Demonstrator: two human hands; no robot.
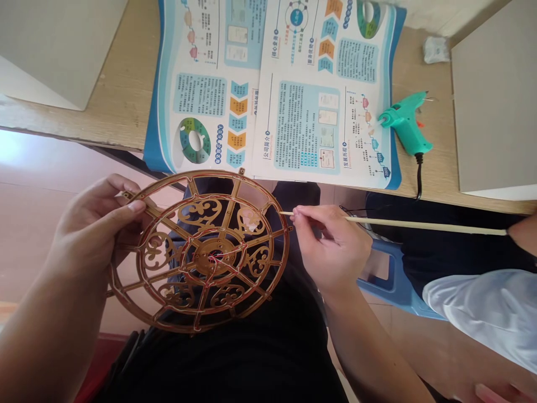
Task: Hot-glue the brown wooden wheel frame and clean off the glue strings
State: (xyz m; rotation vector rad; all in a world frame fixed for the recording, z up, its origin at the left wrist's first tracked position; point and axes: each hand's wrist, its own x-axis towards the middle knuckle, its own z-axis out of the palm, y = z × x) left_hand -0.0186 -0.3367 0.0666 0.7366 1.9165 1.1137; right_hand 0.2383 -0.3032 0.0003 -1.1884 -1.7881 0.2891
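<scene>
My left hand (98, 221) grips the left rim of a round, gold-coloured openwork frame (222, 246), thumb on top. Thin red wires run along its rings and spokes, and a few loose red and white ends gather at the hub. The frame is held tilted above my lap. Between thumb and fingers my right hand (331, 246) pinches a long thin wooden stick (419, 225). Its tip meets or overlaps the frame's right outer ring; contact is unclear. The stick's other end reaches to the right, by another person's arm.
Printed poster sheets (302, 78) cover part of the wooden table (126, 84). A green glue gun (406, 120) with a black cord lies at their right edge, near a small plastic packet (436, 50). Pale boxes flank both sides. A person in white sits right, near a blue stool (396, 280).
</scene>
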